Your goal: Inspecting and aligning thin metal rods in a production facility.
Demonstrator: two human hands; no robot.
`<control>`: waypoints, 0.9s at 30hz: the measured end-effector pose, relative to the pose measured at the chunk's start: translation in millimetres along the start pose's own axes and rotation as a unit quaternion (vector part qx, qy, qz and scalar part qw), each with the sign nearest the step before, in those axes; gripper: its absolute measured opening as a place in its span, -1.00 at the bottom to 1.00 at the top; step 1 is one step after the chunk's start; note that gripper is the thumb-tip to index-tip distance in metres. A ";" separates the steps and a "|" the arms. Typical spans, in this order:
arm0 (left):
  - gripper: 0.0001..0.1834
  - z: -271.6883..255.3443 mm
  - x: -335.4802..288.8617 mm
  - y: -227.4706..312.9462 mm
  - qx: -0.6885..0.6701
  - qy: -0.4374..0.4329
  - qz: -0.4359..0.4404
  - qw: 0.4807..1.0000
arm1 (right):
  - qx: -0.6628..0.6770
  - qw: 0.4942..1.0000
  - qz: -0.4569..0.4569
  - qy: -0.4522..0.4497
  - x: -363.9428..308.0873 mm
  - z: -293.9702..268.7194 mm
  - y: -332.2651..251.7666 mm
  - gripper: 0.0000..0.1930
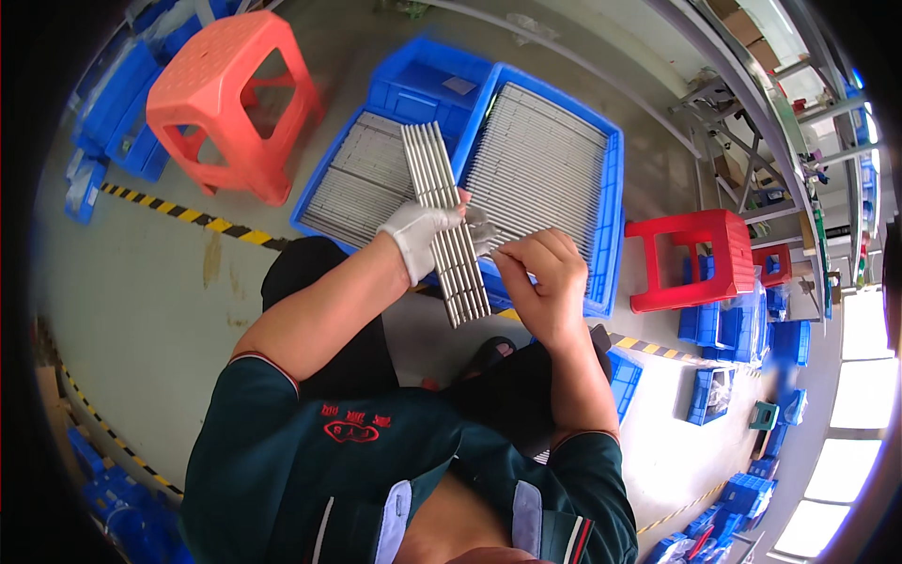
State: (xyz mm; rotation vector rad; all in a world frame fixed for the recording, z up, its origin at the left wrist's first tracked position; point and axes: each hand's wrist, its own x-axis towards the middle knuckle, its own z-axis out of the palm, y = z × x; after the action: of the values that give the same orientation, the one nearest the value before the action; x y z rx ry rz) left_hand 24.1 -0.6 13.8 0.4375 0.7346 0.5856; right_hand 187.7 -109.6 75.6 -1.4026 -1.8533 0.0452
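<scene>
And here is the left hand (413, 235), gloved in pale fabric, gripping a flat row of metal rods (458, 258) side by side, thumb across the top and gloved fingers showing past the far edge! That row hangs in the air, tilted, its upper end over the inner side of the left crate (325, 169), its lower end short of the crates' near edges and above the floor

As for progress, one row is up and in hand, set down in neither crate. The right crate (614, 207) shows packed rods (545, 160) across most of its inside, from far edge toward near edge; the left crate carries more stacked rods (362, 169). So plenty is loaded, I'd judge, but whether those are finished or waiting, the view can't settle

Now the pose: the left forearm reaches up and inward, wrist just beside the rods. Over on the other side, the right hand (547, 277), bare, rises with a bent wrist, fingers curled in and thumb close to them, near the row's right edge and the gloved fingertips. Is it pinching anything? Cannot tell from here
</scene>
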 end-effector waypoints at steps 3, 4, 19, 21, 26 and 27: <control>-0.77 -4.2 2.6 -1.2 -0.022 -0.013 -0.010 1.000 | 0.032 0.999 -0.016 -0.015 -3.5 -15.4 -7.9 -0.92; -0.78 -5.2 5.4 -2.1 -0.044 -0.013 -0.021 0.999 | 0.048 0.998 -0.026 -0.026 -6.9 -18.2 -10.7 -0.92; -0.82 47.6 51.2 22.7 0.202 -0.028 -0.035 0.978 | 0.129 0.991 0.034 -0.016 -103.9 -54.8 -21.1 -0.88; -0.80 71.3 73.2 40.1 0.379 -0.048 -0.017 0.924 | 0.141 0.990 0.024 -0.006 -110.4 -56.9 -19.6 -0.86; -0.63 137.9 137.9 52.8 0.785 0.051 0.207 0.582 | 0.122 0.992 0.021 0.031 -119.0 -64.6 -11.8 -0.84; -0.65 145.0 149.5 48.9 0.811 0.059 0.224 0.537 | 0.120 0.992 0.028 0.036 -119.9 -66.1 -10.4 -0.83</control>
State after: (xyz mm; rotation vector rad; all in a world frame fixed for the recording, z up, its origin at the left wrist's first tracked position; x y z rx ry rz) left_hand 202.2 106.9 64.1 2.4400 1.1652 0.2006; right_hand 227.6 -239.8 58.4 -1.2725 -1.6877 0.2346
